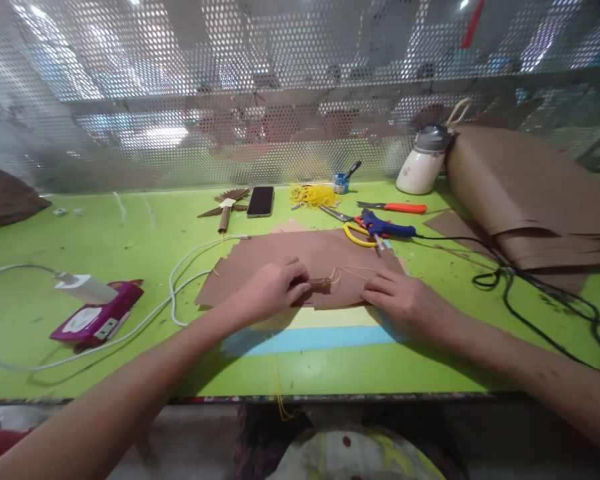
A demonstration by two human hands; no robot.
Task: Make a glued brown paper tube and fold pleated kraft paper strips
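A sheet of brown paper [260, 257] lies on yellow and light blue sheets, under both hands. My left hand [283, 285] is closed, with its thumb and fingertips at one end of a small brown paper roll [321, 282]. A loop of yellow thread [353, 269] comes off the other end of the roll and runs toward my right hand [403, 300]. The right fingers are pressed together low on the brown paper, where the thread reaches them; their tips are partly hidden. More thread hangs over the table's front edge.
Beyond the paper lie scissors [357, 233], a blue glue gun [387, 225], an orange-handled knife [405, 208], yellow shreds [314, 195], a phone [261, 201] and a brown paper figure [225, 208]. A purple power strip [100, 319] stands left; a bottle [423, 160] and large brown sheets [535, 187] stand right.
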